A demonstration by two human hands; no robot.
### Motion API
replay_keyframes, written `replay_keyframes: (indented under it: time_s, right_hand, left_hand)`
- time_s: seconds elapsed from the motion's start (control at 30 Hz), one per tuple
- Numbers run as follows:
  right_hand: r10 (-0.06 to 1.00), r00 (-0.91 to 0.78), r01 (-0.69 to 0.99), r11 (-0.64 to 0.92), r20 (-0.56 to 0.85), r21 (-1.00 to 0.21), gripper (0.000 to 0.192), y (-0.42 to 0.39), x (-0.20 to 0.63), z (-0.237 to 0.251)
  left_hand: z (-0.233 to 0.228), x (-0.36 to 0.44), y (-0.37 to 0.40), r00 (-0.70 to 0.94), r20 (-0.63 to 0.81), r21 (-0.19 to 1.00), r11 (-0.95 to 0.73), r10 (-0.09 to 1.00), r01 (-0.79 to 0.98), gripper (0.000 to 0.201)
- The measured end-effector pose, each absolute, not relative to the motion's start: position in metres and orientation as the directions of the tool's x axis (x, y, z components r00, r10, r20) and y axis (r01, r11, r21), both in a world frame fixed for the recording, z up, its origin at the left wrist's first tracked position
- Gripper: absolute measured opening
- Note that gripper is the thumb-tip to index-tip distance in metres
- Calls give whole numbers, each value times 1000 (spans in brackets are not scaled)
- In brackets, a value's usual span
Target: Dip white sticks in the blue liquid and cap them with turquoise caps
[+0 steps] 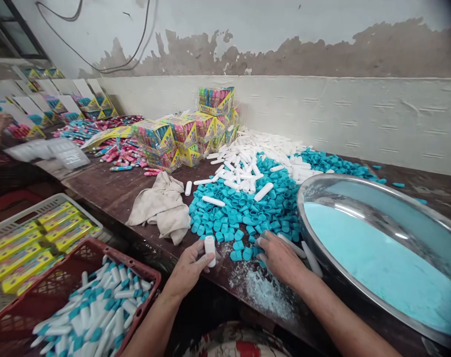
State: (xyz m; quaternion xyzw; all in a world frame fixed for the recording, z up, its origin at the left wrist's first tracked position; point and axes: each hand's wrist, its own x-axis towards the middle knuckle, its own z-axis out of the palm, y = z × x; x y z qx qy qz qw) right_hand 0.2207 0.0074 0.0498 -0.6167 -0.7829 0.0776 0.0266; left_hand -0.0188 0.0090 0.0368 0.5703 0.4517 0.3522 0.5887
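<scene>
My left hand [195,260] holds a white plastic tube [209,250] upright between thumb and fingers, its narrower open neck at the top. At the near edge of a heap of blue caps [225,213], my right hand [281,255] has its curled fingers and thumb around a blue cap, which they partly cover. Several loose caps lie just left of these fingertips. Pale blue powder [266,292] is spilled on the table below that hand. White tubes [243,173] lie on top of the caps and in a pile behind them.
A large metal basin [362,181] of pale blue powder stands at right. A crumpled cloth [161,203] lies left of the caps. Lower left, a red crate [147,272] holds capped tubes beside a crate of yellow boxes [42,238]. Packed display boxes [184,131] stand behind; another person's hand [0,121] is far left.
</scene>
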Motion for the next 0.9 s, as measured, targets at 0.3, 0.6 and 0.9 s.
replay_keyframes:
  time_s: [0.3, 0.6, 0.9]
  right_hand:
    - [924, -381, 915, 372, -33, -153, 26, 5, 203, 48]
    - [981, -193, 954, 194, 26, -229, 23, 9, 227, 55]
    - [975, -219, 974, 220, 21, -57, 13, -4, 222, 46]
  left_hand:
    - [36, -15, 6, 362, -130, 990, 101, 923, 97, 22]
    - [34, -16, 2, 359, -144, 986, 105, 922, 127, 21]
    - [34, -10, 1, 387, -130, 988, 85, 913, 132, 21]
